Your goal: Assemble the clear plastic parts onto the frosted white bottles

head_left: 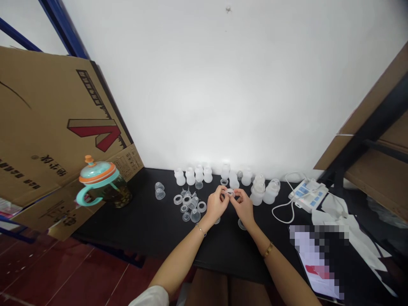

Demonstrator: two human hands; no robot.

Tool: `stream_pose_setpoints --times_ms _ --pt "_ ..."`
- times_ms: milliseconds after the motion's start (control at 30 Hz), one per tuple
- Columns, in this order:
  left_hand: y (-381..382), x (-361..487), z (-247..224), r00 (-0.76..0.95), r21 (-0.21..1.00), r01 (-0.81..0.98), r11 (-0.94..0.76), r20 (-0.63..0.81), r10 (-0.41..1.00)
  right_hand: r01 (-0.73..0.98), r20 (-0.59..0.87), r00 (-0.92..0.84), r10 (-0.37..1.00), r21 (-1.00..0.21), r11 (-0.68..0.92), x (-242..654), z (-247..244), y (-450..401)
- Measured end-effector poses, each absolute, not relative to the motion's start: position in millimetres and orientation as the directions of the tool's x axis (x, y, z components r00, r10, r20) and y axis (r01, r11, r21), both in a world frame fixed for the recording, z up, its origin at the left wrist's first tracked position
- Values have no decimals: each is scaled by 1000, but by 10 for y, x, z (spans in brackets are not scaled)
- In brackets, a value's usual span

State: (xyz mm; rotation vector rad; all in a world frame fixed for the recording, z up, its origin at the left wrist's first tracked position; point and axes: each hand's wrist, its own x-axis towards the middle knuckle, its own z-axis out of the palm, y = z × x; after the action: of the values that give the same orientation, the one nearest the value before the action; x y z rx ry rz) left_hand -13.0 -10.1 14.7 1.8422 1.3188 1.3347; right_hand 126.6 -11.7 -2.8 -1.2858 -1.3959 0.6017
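Over on the left, a teal-and-orange lidded mug (pixel 99 180) stands in front of a flattened cardboard carton (pixel 54 123); off to the right, a white corded control unit (pixel 308 194) lies on the black tabletop (pixel 153 229).

The left hand (pixel 216 205) and right hand (pixel 244 207) cover most of a small clear ring (pixel 230 193). Another clear piece (pixel 242 225) is half hidden beside the right wrist. The paper (pixel 314 259) at lower right is blurred into blocks, the cardboard sheet (pixel 47 127) runs off the left edge, and the white panel's (pixel 307 195) markings are too small to read.
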Motion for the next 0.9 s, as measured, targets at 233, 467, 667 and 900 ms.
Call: stream_pose_setpoints --times_ms 233,467,667,900 --pt "-102 -133 168 30 826 435 -359 385 922 374 359 157 920 -884 281 1261 -20 -117" --pt "-98 -140 149 43 727 564 -393 449 893 377 347 124 930 -883 279 1263 -20 -126" --pt "-71 -144 108 48 741 541 -398 445 894 373 342 148 928 -888 268 1275 -41 -102" --pt "-68 -127 93 24 886 298 -355 365 931 264 302 156 941 -930 255 1281 -64 -83"
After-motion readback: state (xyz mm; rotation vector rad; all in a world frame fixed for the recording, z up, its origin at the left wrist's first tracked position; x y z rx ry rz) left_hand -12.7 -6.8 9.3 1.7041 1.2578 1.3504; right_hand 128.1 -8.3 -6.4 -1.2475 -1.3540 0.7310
